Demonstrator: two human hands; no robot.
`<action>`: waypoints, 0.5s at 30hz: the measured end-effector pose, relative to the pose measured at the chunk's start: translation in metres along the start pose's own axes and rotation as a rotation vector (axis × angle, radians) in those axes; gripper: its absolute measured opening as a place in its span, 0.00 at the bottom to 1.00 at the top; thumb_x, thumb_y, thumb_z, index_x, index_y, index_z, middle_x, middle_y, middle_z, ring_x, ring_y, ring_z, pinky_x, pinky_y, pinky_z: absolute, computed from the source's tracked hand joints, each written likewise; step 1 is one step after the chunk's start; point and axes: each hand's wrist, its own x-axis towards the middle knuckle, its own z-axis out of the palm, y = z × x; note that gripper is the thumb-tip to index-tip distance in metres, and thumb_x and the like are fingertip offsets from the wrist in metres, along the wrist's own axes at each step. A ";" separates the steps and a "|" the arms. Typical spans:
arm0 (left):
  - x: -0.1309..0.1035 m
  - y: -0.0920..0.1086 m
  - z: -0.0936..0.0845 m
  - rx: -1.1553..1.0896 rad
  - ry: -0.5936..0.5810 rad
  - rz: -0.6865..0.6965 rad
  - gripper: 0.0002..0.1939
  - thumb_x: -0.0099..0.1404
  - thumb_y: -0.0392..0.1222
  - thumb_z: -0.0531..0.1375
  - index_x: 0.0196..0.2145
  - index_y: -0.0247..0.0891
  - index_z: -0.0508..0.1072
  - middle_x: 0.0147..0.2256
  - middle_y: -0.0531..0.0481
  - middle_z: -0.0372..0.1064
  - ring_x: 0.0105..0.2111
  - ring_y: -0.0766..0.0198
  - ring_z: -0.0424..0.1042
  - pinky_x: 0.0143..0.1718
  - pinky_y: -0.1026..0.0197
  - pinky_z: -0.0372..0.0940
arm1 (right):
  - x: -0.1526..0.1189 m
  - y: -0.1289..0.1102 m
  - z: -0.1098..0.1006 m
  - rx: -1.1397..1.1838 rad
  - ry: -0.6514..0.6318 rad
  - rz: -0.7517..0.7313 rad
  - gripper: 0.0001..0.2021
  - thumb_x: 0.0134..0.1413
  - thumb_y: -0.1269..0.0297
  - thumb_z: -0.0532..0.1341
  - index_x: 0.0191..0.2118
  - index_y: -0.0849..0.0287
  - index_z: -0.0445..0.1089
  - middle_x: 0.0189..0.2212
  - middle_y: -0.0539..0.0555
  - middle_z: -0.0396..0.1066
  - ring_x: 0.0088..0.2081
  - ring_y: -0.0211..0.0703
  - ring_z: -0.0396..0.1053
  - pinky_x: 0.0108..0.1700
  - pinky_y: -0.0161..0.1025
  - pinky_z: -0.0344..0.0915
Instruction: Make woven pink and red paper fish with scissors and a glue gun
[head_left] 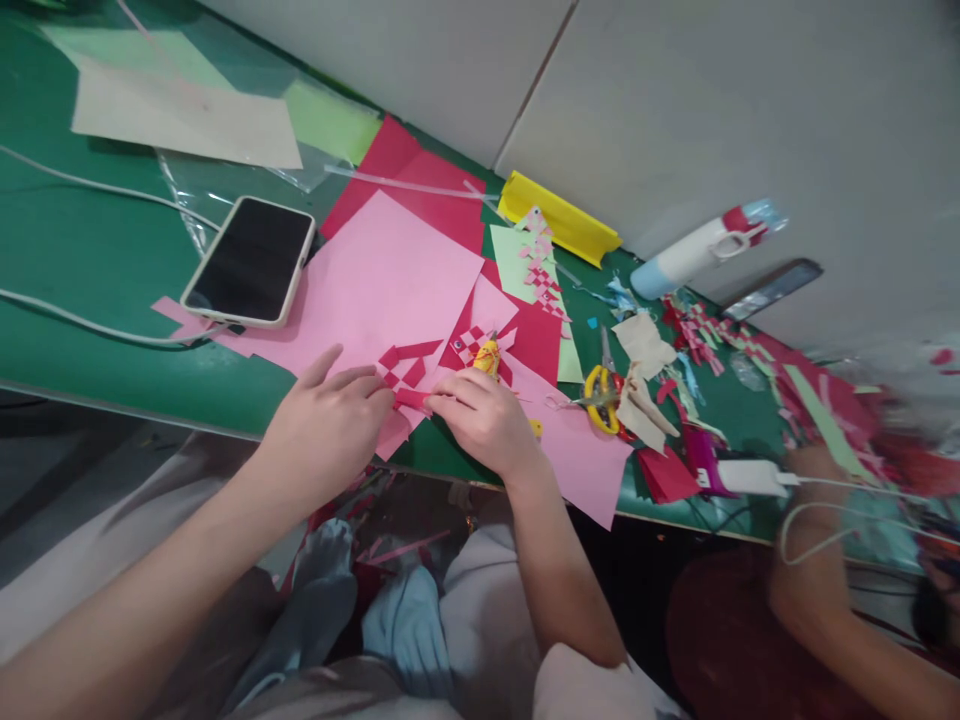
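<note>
Green worktop against a pale wall

A long green worktop [90, 240] stretches from left to right, its far edge against a pale grey wall [750, 110]. A dark, straight seam [536, 88] divides the wall. Grey floor [97, 450] shows at near left, under soft, muted light.

Dim, even light casts soft shadows across the green table [75, 240]; the right edge blurs.
</note>
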 end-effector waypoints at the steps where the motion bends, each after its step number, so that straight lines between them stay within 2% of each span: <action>1: 0.001 -0.001 0.000 -0.012 0.049 -0.013 0.14 0.64 0.30 0.50 0.36 0.33 0.77 0.40 0.40 0.78 0.46 0.52 0.75 0.59 0.43 0.58 | 0.001 -0.002 0.000 -0.003 -0.001 -0.005 0.14 0.66 0.73 0.52 0.38 0.60 0.75 0.36 0.56 0.75 0.41 0.43 0.65 0.44 0.39 0.66; 4: 0.004 -0.003 0.001 -0.007 0.140 -0.051 0.13 0.63 0.31 0.50 0.33 0.34 0.75 0.38 0.41 0.77 0.40 0.53 0.76 0.55 0.47 0.62 | 0.006 -0.008 0.002 -0.015 -0.002 -0.029 0.14 0.66 0.73 0.52 0.38 0.61 0.75 0.35 0.56 0.74 0.39 0.43 0.65 0.42 0.39 0.65; 7: 0.006 -0.003 0.001 0.013 0.103 -0.076 0.13 0.62 0.30 0.50 0.30 0.34 0.74 0.31 0.42 0.74 0.33 0.53 0.74 0.42 0.49 0.67 | 0.012 -0.014 0.005 0.015 -0.048 -0.041 0.14 0.66 0.73 0.51 0.39 0.62 0.75 0.35 0.57 0.74 0.39 0.43 0.66 0.43 0.40 0.66; 10: 0.008 -0.001 0.002 0.017 0.069 -0.097 0.12 0.61 0.30 0.50 0.30 0.35 0.73 0.29 0.43 0.72 0.31 0.53 0.72 0.34 0.52 0.65 | 0.012 -0.015 0.001 0.080 -0.065 -0.010 0.14 0.66 0.73 0.51 0.44 0.61 0.74 0.38 0.57 0.75 0.41 0.43 0.68 0.45 0.41 0.67; 13: 0.010 0.001 0.004 0.000 0.063 -0.101 0.12 0.61 0.29 0.50 0.30 0.36 0.73 0.30 0.43 0.73 0.31 0.53 0.73 0.35 0.52 0.65 | 0.003 -0.006 -0.013 0.065 0.005 0.137 0.13 0.65 0.71 0.54 0.49 0.61 0.73 0.40 0.57 0.76 0.43 0.45 0.69 0.49 0.44 0.66; 15: 0.012 0.003 0.005 -0.012 0.063 -0.093 0.12 0.61 0.29 0.50 0.30 0.36 0.73 0.31 0.43 0.73 0.32 0.54 0.73 0.36 0.52 0.65 | -0.007 0.003 -0.025 -0.006 0.019 0.313 0.11 0.63 0.67 0.57 0.45 0.62 0.74 0.38 0.59 0.76 0.42 0.48 0.69 0.50 0.47 0.66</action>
